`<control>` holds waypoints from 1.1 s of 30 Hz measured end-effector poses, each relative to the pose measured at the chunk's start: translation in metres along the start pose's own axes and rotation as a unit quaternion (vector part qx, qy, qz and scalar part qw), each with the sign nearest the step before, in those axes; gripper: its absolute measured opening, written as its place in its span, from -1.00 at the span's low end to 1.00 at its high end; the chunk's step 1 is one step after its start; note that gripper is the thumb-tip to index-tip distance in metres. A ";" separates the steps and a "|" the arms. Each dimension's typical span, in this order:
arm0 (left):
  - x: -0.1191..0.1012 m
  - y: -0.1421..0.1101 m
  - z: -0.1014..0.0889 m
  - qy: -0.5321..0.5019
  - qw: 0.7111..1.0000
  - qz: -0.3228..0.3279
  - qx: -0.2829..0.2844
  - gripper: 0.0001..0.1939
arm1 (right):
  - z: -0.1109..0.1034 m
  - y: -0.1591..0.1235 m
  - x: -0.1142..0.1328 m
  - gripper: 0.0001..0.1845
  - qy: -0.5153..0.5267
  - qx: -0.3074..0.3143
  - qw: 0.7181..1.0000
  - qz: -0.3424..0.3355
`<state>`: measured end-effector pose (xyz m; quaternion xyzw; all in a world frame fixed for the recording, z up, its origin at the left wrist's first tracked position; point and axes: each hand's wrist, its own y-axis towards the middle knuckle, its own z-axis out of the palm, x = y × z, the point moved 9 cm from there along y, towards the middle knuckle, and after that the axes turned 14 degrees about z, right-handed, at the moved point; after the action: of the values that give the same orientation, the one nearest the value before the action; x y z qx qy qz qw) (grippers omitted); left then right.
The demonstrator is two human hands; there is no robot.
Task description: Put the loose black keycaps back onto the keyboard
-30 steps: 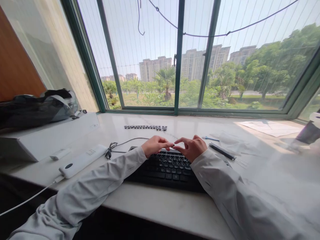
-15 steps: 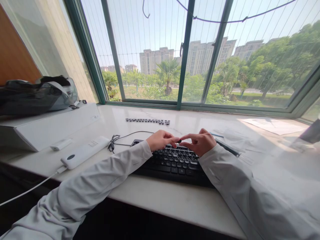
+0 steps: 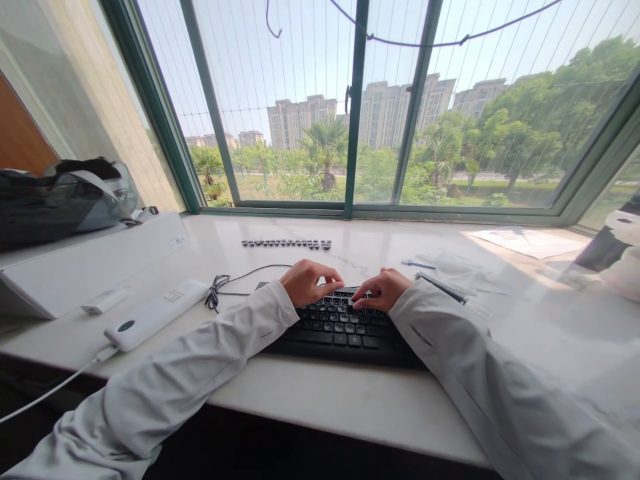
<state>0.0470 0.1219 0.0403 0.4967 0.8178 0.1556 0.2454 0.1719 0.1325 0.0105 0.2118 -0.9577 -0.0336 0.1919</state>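
A black keyboard (image 3: 320,340) lies on the white sill, with several key positions in its upper rows showing bare, without keycaps. Over its back left part, my left hand (image 3: 311,283) hovers with thumb and index finger stretched out and slightly apart, nothing seen between them. My right hand (image 3: 384,290) is lower, at the keyboard's upper rows. Its thumb and index finger close around a small black keycap (image 3: 352,302) at the key bed; whether the keycap is seated cannot be told. Behind the keyboard, several loose keycaps (image 3: 286,243) stand in a row.
To the left are a white power bank (image 3: 157,317) with a cable, a small white device (image 3: 106,301) and a white box (image 3: 95,260) bearing a dark bag (image 3: 65,200). A blue-handled tool (image 3: 419,265) and clear plastic (image 3: 463,270) lie right. Windows stand behind.
My hands have parted from above the keyboard. The right hand has come down to the keys with the keycap, and the left has drawn back a little. The view has shifted slightly right.
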 end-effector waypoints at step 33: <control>-0.030 -0.007 0.020 -0.023 0.984 0.110 0.138 -0.72 | 0.004 -0.006 0.011 -0.81 0.030 0.004 0.999 -0.028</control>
<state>0.0640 0.0924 0.0277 0.6162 0.7660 0.0553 0.1747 0.1635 0.1225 0.0097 0.2399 -0.9454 -0.0283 0.2185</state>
